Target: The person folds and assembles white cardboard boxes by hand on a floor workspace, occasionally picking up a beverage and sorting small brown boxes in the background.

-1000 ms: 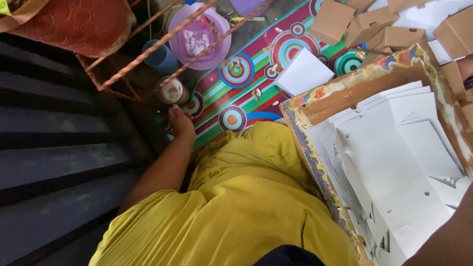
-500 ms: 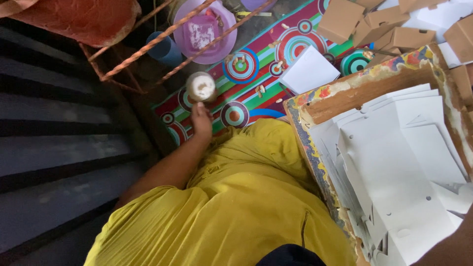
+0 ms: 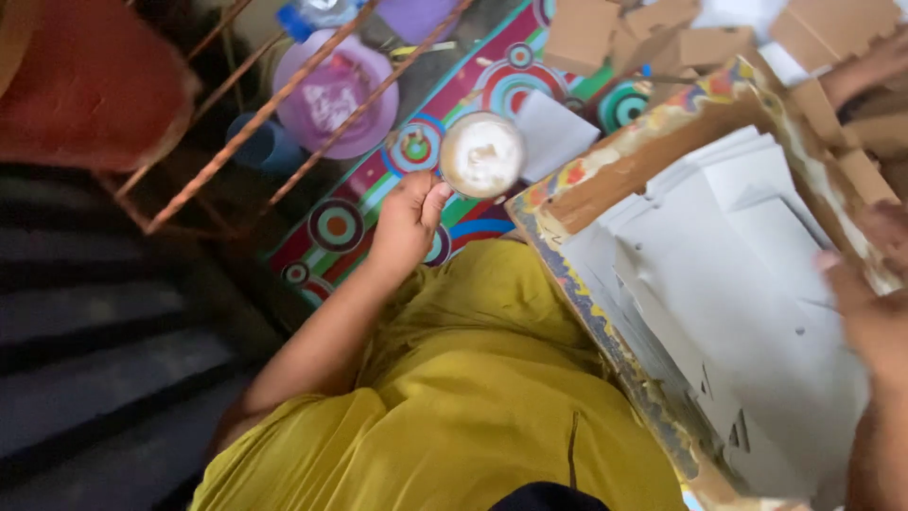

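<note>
A small round cup with a thin metal rim [image 3: 481,154] is filled almost to the brim with a thick white paste, its surface lumpy and glossy. It is held upright and level above the striped, circle-patterned floor mat, gripped at its near-left edge. It sits just left of the far corner of the paint-stained wooden board [image 3: 605,180]. On that board, to the right, lies a stack of flat white die-cut card sheets [image 3: 728,312], fanned slightly and overlapping, with small notches and slits.
</note>
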